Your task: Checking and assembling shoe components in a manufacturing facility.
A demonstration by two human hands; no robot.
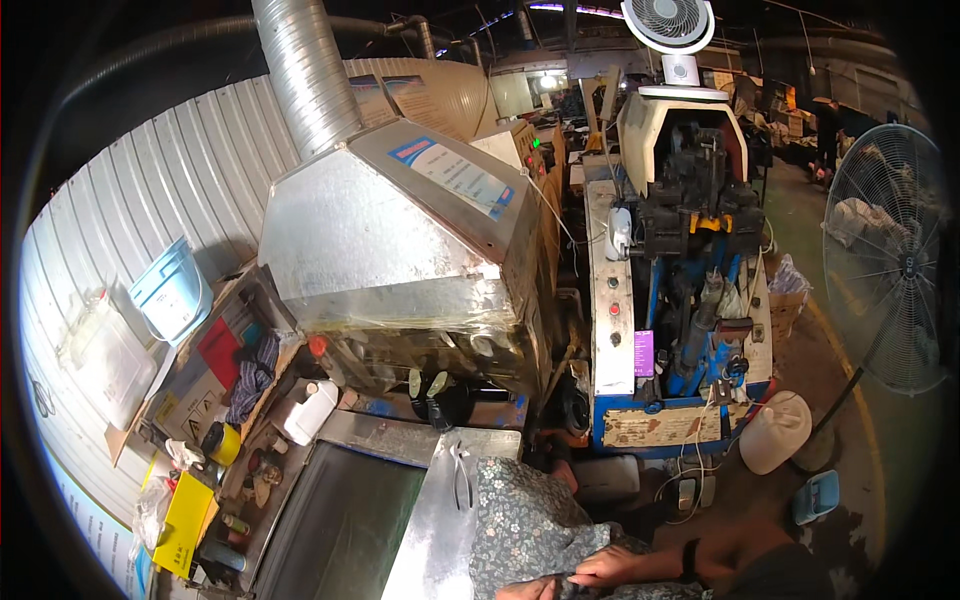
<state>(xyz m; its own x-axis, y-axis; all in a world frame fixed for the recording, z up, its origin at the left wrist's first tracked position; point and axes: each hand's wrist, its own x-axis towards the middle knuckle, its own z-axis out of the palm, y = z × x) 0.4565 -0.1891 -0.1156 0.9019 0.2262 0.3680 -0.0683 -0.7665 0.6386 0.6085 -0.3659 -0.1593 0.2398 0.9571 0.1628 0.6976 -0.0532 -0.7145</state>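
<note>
A dark cloth with a pale flower print (525,515) spreads over my lap at the lower middle. My right hand (606,567) lies over it, fingers bent and pressed together. Close on its left, my left hand (530,589) is closed too and partly cut off by the lower edge. Between the fingertips shows a small dark bit, too small to name. A black band (690,560) circles my right wrist. Left of the cloth is a bare metal plate (425,545) with thin scissors or tweezers (461,476) on it.
A dark conveyor belt (340,520) runs beneath a metal hood (380,230) at left. Beside it, a shelf holds a white jug (312,412) and a yellow box (183,525). Ahead stands a press machine (614,330). A jug (777,432) and a standing fan (890,260) are at right.
</note>
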